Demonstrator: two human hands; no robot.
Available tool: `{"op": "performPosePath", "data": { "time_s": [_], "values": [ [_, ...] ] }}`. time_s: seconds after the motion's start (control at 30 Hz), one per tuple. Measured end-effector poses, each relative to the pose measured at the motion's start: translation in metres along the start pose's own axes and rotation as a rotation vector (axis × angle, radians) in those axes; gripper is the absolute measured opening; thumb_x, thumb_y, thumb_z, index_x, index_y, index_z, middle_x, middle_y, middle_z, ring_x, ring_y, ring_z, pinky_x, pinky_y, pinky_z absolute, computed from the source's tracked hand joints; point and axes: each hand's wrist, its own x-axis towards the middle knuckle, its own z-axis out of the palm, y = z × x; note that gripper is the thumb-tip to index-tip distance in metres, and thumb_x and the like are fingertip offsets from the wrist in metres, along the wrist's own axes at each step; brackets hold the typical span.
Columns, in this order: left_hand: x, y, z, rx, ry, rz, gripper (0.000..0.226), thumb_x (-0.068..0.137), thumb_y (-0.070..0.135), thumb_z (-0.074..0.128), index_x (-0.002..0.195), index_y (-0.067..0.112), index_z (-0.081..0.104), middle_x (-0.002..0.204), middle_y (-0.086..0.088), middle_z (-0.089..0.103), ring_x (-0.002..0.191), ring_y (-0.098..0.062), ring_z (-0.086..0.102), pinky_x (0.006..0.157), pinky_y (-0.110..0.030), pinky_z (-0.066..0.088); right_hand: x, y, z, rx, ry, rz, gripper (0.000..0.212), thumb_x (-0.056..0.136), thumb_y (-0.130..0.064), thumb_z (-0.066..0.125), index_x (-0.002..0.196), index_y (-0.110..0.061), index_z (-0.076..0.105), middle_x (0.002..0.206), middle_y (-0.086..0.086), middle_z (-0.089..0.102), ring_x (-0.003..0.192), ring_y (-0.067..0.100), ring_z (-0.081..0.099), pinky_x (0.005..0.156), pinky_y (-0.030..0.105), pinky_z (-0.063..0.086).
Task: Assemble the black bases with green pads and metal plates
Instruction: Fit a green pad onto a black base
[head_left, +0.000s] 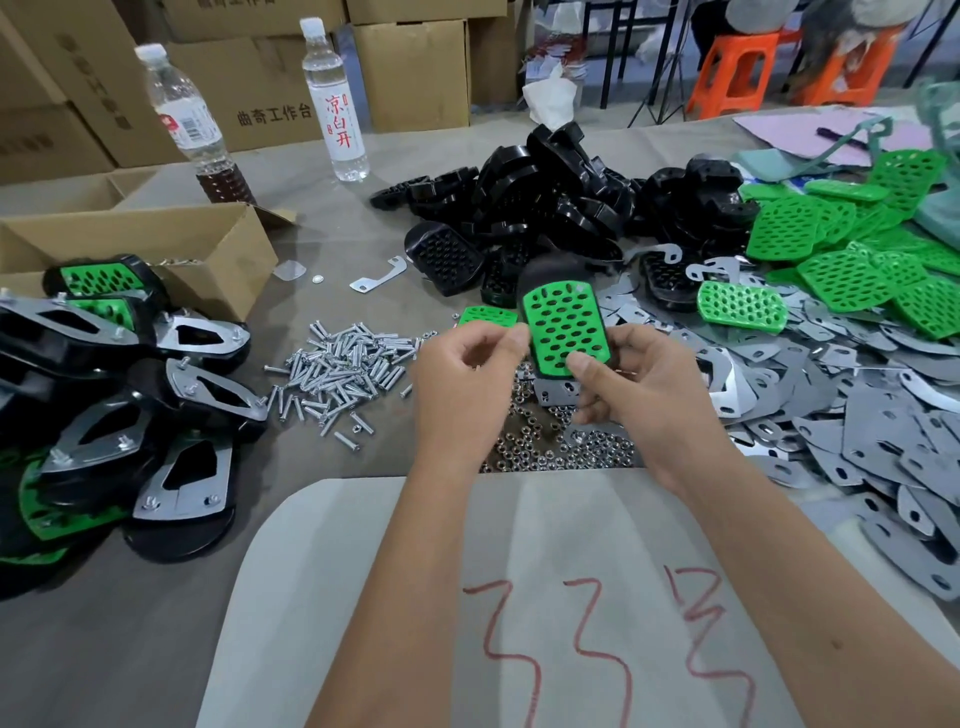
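Observation:
My right hand grips a black base with a green perforated pad seated on its face, thumb pressing the pad's lower edge. A metal plate shows under the base. My left hand is at the pad's left edge, fingers curled, pinching it. A second green pad lies on the table just behind my left hand. Loose black bases are heaped at centre back, green pads at the right, metal plates spread over the right side.
Screws lie in a pile left of my hands, nuts below them. Finished assemblies are stacked at left beside an open carton. Two bottles stand at the back. A white sheet covers the near table edge.

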Motion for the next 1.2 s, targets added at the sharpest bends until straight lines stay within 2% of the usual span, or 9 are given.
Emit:
{"op": "performPosePath", "data": {
  "time_s": [0.1,0.2,0.3,0.43,0.63,0.77,0.9,1.07,1.2],
  "values": [
    [0.008,-0.005,-0.029,0.594,0.295,-0.039,0.005,0.092,0.028,0.072,0.095,0.025,0.075,0.096,0.0,0.073,0.102,-0.024,0.065,0.088,-0.04,0.052,-0.001,0.0,0.0,0.025,-0.016,0.062,0.021,0.094,0.0,0.071,0.112,-0.002,0.062,0.071,0.004,0.074,0.051,0.016,0.064,0.052,0.028,0.058],
    [0.009,-0.012,-0.049,0.961,0.238,-0.163,0.019,0.093,0.019,0.066,0.111,0.021,0.071,0.119,-0.012,0.065,0.121,-0.036,0.053,0.097,-0.036,0.034,0.0,0.0,-0.002,0.079,-0.009,0.113,0.02,0.093,0.002,0.071,0.112,-0.001,0.063,0.068,0.007,0.072,0.049,0.017,0.064,0.053,0.028,0.058],
    [0.01,-0.015,-0.046,1.031,0.139,-0.164,0.022,0.094,0.011,0.059,0.112,0.016,0.07,0.12,-0.012,0.068,0.12,-0.036,0.056,0.098,-0.038,0.039,0.0,0.0,-0.001,0.059,0.009,0.106,0.022,0.093,0.001,0.072,0.113,0.001,0.064,0.073,0.012,0.072,0.049,0.016,0.063,0.052,0.027,0.058],
    [0.011,-0.018,-0.043,1.084,0.186,-0.154,0.022,0.095,0.007,0.057,0.112,0.014,0.069,0.12,-0.013,0.066,0.12,-0.036,0.052,0.099,-0.036,0.034,-0.001,0.001,0.0,0.037,0.029,0.092,0.025,0.093,0.001,0.072,0.116,-0.002,0.063,0.08,0.012,0.075,0.052,0.017,0.066,0.053,0.029,0.058],
    [0.013,-0.013,-0.037,0.801,0.325,-0.034,0.011,0.099,0.006,0.059,0.1,0.016,0.063,0.102,-0.006,0.068,0.106,-0.035,0.059,0.082,-0.037,0.036,0.0,0.002,0.002,0.003,0.055,0.072,0.025,0.093,-0.002,0.074,0.114,-0.007,0.06,0.097,0.011,0.077,0.072,0.03,0.077,0.056,0.037,0.062],
    [0.011,-0.017,-0.042,0.963,0.277,-0.089,0.016,0.095,0.028,0.07,0.108,0.021,0.068,0.116,-0.01,0.065,0.12,-0.034,0.053,0.095,-0.032,0.027,0.001,0.006,0.003,-0.131,0.102,0.025,0.025,0.093,0.0,0.074,0.102,-0.02,0.062,0.088,0.0,0.072,0.063,0.02,0.071,0.057,0.038,0.061],
    [0.015,-0.024,-0.052,1.052,0.127,-0.164,0.017,0.098,0.034,0.067,0.105,0.021,0.074,0.118,-0.014,0.066,0.125,-0.034,0.05,0.1,-0.038,0.034,0.002,0.008,0.002,-0.173,0.096,0.015,0.021,0.096,-0.002,0.069,0.108,-0.018,0.063,0.067,-0.002,0.072,0.053,0.014,0.065,0.058,0.037,0.062],
    [0.014,-0.021,-0.045,1.022,0.187,-0.147,0.02,0.102,0.024,0.06,0.111,0.011,0.072,0.12,-0.018,0.065,0.122,-0.038,0.051,0.1,-0.04,0.035,0.001,0.005,0.005,-0.278,0.115,-0.022,0.028,0.095,-0.003,0.07,0.117,-0.018,0.061,0.094,0.002,0.074,0.056,0.008,0.067,0.059,0.039,0.063],
    [0.012,-0.018,-0.053,1.046,0.256,-0.178,0.021,0.096,0.027,0.068,0.112,0.015,0.069,0.122,-0.02,0.06,0.123,-0.04,0.047,0.099,-0.039,0.034,0.0,0.006,0.005,-0.296,0.132,-0.041,0.03,0.095,-0.003,0.071,0.114,-0.023,0.061,0.097,0.001,0.075,0.061,0.002,0.068,0.056,0.033,0.061]
  ]
}}
